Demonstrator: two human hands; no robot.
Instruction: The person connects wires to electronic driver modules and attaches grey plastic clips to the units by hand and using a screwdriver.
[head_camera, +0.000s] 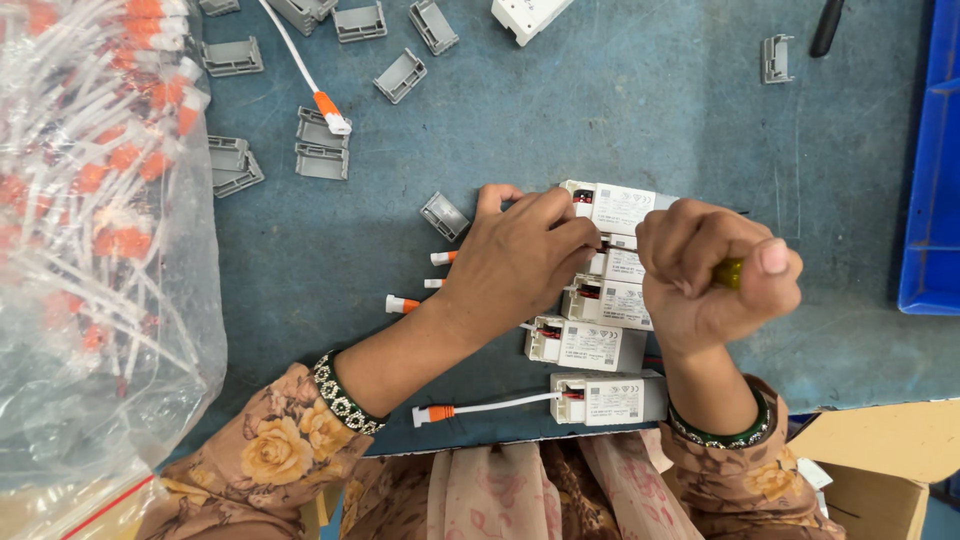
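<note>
Several white rectangular driver boxes (588, 345) lie in a column on the blue-grey table (620, 110), each with a white lead ending in an orange connector (434, 413). My left hand (515, 262) presses down on the second box from the top (622, 264), fingers spread over its left end. My right hand (715, 275) is clenched around a screwdriver with a yellow-green handle (729, 272), held upright over the same box. The screwdriver's tip is hidden behind my fist.
A clear plastic bag (95, 240) of white leads with orange connectors fills the left side. Several grey plastic end caps (322, 160) lie scattered at the top left. A blue bin (932, 170) stands at the right edge, a cardboard box (880, 460) at bottom right.
</note>
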